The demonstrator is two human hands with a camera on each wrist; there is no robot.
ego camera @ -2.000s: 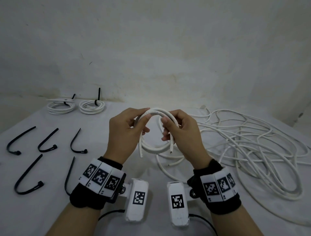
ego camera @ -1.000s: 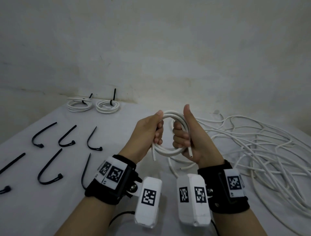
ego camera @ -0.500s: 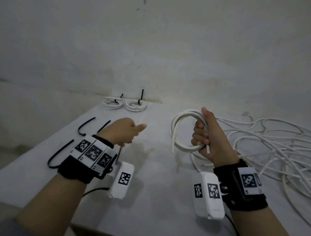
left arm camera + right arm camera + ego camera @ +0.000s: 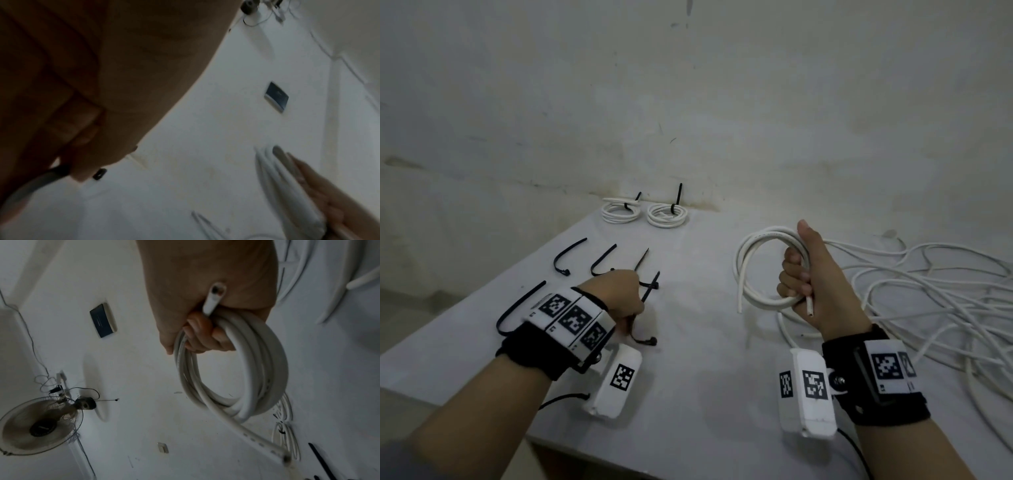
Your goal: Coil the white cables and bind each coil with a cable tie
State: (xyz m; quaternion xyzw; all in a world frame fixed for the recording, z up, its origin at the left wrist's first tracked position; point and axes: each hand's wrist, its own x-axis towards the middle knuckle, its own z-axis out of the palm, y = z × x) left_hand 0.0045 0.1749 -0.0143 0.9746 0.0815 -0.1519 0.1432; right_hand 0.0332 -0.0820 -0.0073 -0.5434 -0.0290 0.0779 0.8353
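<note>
Coil (image 4: pixel 763 270) hangs gripped in right hand (image 4: pixel 815 277); left hand (image 4: pixel 616 294) pinches cable tie (image 4: pixel 645 298) (on table (image 4: pixel 705 377)).

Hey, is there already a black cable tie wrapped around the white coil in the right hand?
No, the coil gripped by the right hand shows only bare white loops, with no tie around them.

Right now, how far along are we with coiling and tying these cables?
Done: two tied coils sit by the wall. In hand: the right hand grips a third coil, still unbound, while the left hand picks a black cable tie off the table. Left: binding this coil, then the loose cable pile, using the spare ties.
</note>
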